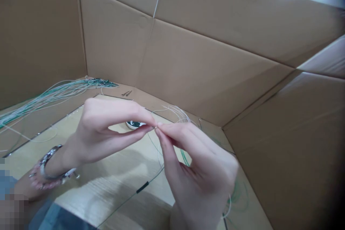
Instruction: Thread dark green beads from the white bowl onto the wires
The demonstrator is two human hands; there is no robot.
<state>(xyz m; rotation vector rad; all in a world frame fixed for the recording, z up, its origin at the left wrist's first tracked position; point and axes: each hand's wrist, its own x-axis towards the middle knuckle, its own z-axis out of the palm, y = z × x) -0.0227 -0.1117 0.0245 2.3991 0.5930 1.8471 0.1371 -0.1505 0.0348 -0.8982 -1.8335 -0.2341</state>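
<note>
My left hand (107, 125) comes in from the left, thumb and forefinger closed in a pinch. Its fingertips meet those of my right hand (196, 161), also pinched shut. Between them is the end of a thin wire, mostly hidden by the fingers. Thin pale and green strands (155, 145) hang just below the fingertips. A green wire (122, 203) slants across the board beneath my hands, with a short black sleeve (142, 187) on it. Behind my left fingertips stands a small white dish (132, 125) holding dark little pieces.
A long bundle of green and white wires (54, 95) lies along the left. Small metal pins (126, 93) rest at the back. More white wires (182, 114) curve behind my right hand. Cardboard walls (188, 64) enclose the pale board (115, 176) at the back and sides.
</note>
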